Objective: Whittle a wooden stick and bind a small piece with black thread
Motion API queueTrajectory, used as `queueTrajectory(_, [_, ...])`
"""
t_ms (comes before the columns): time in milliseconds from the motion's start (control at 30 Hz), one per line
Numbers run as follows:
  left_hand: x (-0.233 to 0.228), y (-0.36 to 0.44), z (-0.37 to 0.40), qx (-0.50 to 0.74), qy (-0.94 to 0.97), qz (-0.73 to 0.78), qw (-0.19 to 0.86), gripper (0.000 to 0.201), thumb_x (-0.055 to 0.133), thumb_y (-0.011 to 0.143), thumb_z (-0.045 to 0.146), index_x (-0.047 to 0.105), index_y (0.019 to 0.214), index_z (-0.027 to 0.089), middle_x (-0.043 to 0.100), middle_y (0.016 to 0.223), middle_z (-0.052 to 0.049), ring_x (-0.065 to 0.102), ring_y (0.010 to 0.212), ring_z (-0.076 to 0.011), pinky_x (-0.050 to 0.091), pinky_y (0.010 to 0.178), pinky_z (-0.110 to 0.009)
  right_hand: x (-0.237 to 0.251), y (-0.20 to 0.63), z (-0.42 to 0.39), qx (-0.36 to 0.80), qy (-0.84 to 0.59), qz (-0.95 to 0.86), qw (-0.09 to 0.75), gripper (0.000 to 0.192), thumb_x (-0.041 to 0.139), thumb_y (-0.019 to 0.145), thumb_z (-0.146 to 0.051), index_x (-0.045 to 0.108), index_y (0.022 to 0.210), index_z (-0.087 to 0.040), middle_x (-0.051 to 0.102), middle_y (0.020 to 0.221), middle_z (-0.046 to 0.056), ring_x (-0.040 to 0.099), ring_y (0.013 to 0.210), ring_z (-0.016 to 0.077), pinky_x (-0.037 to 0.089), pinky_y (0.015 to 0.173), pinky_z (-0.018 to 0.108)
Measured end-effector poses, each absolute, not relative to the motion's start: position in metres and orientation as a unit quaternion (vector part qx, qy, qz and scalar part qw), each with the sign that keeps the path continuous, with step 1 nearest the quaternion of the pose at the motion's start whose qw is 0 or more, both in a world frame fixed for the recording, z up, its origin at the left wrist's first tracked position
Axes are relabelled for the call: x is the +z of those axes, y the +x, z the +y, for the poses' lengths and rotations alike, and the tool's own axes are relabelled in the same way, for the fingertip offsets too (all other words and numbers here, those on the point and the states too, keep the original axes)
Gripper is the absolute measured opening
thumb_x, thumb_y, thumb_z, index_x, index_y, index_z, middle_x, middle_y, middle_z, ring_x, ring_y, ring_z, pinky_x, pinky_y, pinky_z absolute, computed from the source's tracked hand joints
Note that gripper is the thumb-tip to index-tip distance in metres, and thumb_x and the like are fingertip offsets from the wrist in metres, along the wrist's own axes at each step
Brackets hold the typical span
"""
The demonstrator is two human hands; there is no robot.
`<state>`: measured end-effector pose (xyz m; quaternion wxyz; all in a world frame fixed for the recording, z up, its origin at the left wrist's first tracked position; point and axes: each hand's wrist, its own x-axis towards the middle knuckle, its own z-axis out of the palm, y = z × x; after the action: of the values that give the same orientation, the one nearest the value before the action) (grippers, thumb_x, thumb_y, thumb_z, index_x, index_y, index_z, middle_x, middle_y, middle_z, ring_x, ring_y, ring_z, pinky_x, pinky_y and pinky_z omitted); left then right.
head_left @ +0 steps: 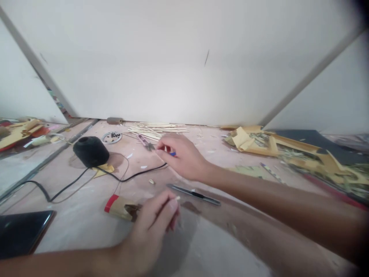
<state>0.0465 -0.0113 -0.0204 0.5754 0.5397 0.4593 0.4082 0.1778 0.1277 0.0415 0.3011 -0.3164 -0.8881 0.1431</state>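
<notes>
My left hand [157, 221] is closed in a pinch, with the tip of a small pale piece [178, 198] at the thumb; the rest of that piece is hidden. Farther forward, my right hand [184, 156] has its fingers curled together. Something small and blue [173, 153] shows by its palm, too blurred to name. A pink-handled metal tool [145, 142] lies just left of the right fingertips; whether they touch is unclear. Between the hands rests a utility knife [196, 194]. Beside my left hand lies a tan piece with a red band [121, 207], partly covered.
A black thread cone [90, 152] stands left, near a black cable [129, 177] and a white lid of dark bits [112, 137]. Thin wooden sticks [155, 130] lie along the white wall [184, 77]. A phone [25, 231] is front left; cardboard trays of scraps [253, 142] sit right.
</notes>
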Motion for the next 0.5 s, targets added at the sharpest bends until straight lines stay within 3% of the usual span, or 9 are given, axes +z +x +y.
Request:
queueTrajectory(100, [-0.022, 0.049, -0.011, 0.454, 0.478, 0.452, 0.601, 0.036, 0.049, 0.103, 0.049, 0.053, 0.083, 0.019, 0.05, 0.073, 0.001, 0.046, 0.067, -0.0129, 0.036, 0.059, -0.023, 0.029, 0.205, 0.086, 0.236, -0.313, -0.858, 0.331, 0.018, 0.052, 0.1, -0.02, 0.063, 0.087, -0.018, 0.066, 0.082, 0.0, 0.059, 0.078, 0.0153, 0.041, 0.074, 0.028])
queueTrajectory(233, [-0.021, 0.05, -0.01, 0.469, 0.526, 0.434, 0.561, 0.037, 0.045, 0.106, 0.044, 0.054, 0.08, 0.018, 0.05, 0.068, 0.002, 0.046, 0.064, -0.0122, 0.035, 0.059, -0.024, 0.009, 0.227, 0.041, 0.261, -0.317, -0.84, 0.354, 0.013, 0.051, 0.099, -0.018, 0.064, 0.096, -0.019, 0.067, 0.083, 0.001, 0.058, 0.077, 0.0156, 0.042, 0.075, 0.029])
queueTrajectory(367, [-0.018, 0.049, -0.011, 0.437, 0.574, 0.441, 0.534, 0.038, 0.044, 0.107, 0.041, 0.054, 0.078, 0.017, 0.049, 0.065, 0.003, 0.045, 0.061, -0.0119, 0.033, 0.058, -0.025, -0.003, 0.232, 0.024, 0.268, -0.326, -0.828, 0.369, 0.011, 0.055, 0.099, -0.024, 0.064, 0.104, -0.019, 0.068, 0.084, 0.001, 0.06, 0.078, 0.0161, 0.044, 0.077, 0.03])
queueTrajectory(500, [-0.013, 0.048, -0.01, 0.373, 0.595, 0.448, 0.553, 0.038, 0.047, 0.105, 0.039, 0.052, 0.075, 0.017, 0.048, 0.065, 0.003, 0.043, 0.061, -0.0117, 0.031, 0.057, -0.025, -0.013, 0.231, 0.024, 0.317, -0.347, -0.803, 0.367, 0.014, 0.052, 0.103, -0.03, 0.06, 0.097, -0.019, 0.065, 0.076, -0.002, 0.057, 0.069, 0.013, 0.042, 0.067, 0.026])
